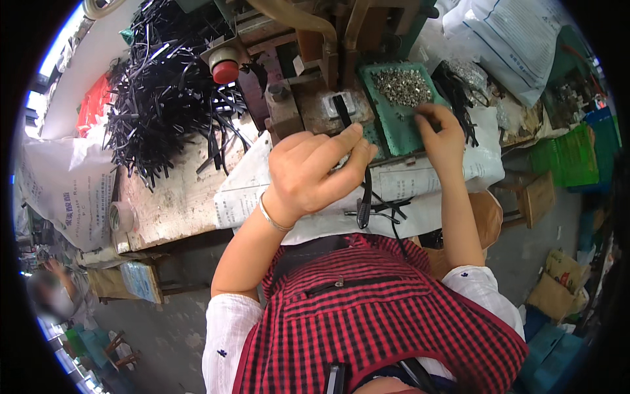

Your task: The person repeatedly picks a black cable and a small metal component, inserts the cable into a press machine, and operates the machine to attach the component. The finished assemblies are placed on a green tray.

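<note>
Left hand (318, 169) has a black strip (340, 110) in its grip, in from the table's (172, 202) front edge. Right hand (443, 134) at green tray's (401, 136) right rim, grip narrow, can't tell if loaded.

At centre, the left hand (318, 167) is pinching a slim, black, plastic-looking strip (341, 111); right of centre, the right hand (443, 134) is hovering over a green rectangular tray (399, 136) of small silvery metal pieces (402, 87); tangled black strips (157, 98) are filling the upper left.
</note>
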`<control>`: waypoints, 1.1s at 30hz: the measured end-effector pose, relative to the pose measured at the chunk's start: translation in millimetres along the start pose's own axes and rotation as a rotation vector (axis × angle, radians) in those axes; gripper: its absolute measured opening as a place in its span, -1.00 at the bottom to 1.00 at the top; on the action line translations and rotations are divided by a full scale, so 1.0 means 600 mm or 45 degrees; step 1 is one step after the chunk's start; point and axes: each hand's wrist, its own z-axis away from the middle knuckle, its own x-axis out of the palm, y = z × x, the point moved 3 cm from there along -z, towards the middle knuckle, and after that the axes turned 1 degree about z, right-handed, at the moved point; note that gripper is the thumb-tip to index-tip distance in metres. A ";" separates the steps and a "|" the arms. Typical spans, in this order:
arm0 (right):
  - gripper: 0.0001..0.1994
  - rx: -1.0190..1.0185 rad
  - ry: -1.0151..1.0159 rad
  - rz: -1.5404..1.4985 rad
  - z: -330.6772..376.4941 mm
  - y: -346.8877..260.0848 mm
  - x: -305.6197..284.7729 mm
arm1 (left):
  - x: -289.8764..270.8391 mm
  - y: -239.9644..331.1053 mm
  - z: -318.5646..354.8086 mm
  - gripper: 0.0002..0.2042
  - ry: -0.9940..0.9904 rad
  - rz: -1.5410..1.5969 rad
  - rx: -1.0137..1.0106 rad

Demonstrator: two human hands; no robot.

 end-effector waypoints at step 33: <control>-0.84 0.003 0.074 -0.239 -0.001 -0.064 0.070 | -0.146 -0.233 0.249 -0.94 -1.021 -0.821 -1.254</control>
